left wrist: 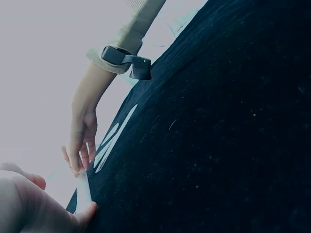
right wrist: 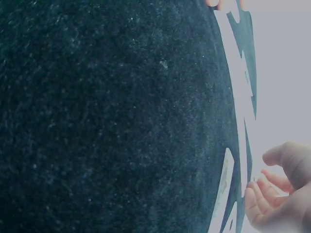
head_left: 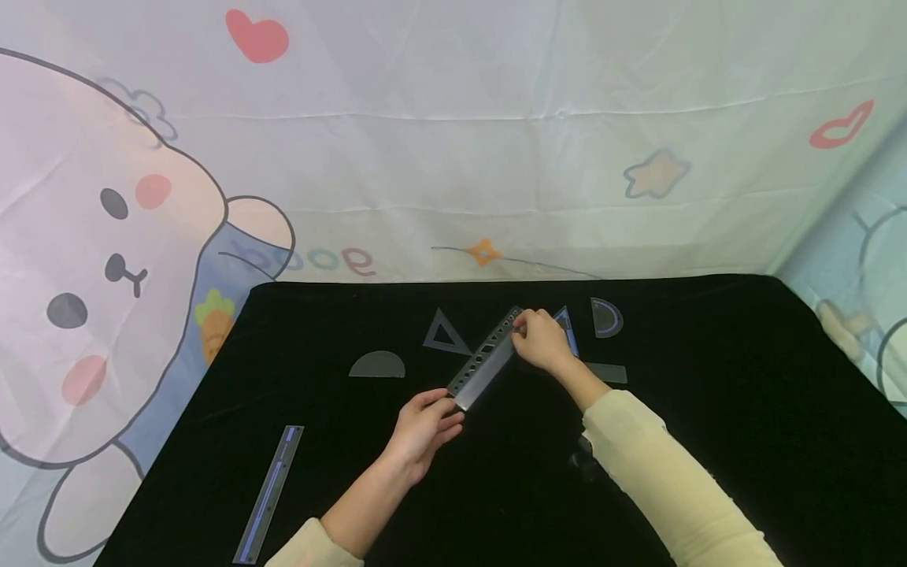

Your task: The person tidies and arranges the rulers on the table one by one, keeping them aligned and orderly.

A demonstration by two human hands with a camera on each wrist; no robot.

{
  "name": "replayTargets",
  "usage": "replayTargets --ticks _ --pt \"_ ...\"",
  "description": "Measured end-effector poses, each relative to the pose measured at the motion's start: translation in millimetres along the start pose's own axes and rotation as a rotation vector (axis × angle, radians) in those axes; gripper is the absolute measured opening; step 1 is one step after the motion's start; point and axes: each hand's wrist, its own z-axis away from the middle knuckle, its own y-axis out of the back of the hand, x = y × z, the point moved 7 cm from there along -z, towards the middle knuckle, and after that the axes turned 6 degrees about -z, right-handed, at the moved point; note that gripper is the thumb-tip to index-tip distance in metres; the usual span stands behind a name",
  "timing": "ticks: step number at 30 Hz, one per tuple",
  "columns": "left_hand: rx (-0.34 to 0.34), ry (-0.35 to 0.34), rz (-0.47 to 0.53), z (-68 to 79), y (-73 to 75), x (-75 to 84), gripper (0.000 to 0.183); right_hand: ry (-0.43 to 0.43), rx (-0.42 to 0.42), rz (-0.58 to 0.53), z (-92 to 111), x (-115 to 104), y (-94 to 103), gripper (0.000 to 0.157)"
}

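Observation:
A translucent stencil ruler point(head_left: 482, 364) with a row of cut-out shapes slants over the black cloth. My right hand point(head_left: 542, 339) pinches its far end. At the near end, my left hand point(head_left: 423, 431) holds the ruler by its edges, thumb and fingers on either side. In the left wrist view, a pale strip of the ruler point(left wrist: 83, 189) runs between the left hand point(left wrist: 43, 206) and the right hand point(left wrist: 83, 138). From the right wrist, the ruler point(right wrist: 238, 97) appears edge-on, with the right hand point(right wrist: 282, 194) at its lower end.
A set square point(head_left: 442, 335) and a protractor point(head_left: 377, 365) lie left of the ruler. Beyond the right hand are a blue-marked triangle point(head_left: 569, 335), another protractor point(head_left: 606, 317) and a small rectangular piece point(head_left: 608, 372). A straight ruler point(head_left: 269, 494) lies at the front left.

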Motion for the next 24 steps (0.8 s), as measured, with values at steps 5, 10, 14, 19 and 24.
replayTargets --ticks 5,10,14,19,24 --pt "0.031 -0.014 0.034 1.4 1.6 0.7 0.045 -0.004 0.034 -0.064 -1.1 -1.9 3.4 0.024" --pt "0.034 -0.01 0.057 0.6 2.9 -0.1 0.045 -0.009 0.039 -0.102 -1.6 -2.6 4.4 0.023" --pt "0.039 -0.002 0.064 -1.0 4.7 -1.5 0.042 -0.021 0.026 -0.112 -1.9 -2.9 4.1 0.023" --pt "0.048 0.013 0.057 -3.6 7.7 -3.3 0.039 -0.011 0.005 -0.124 -2.0 -4.9 3.7 0.023" --pt "0.049 0.018 0.044 -4.6 10.6 -4.5 0.036 0.004 -0.029 -0.148 -2.0 -10.7 1.9 0.023"
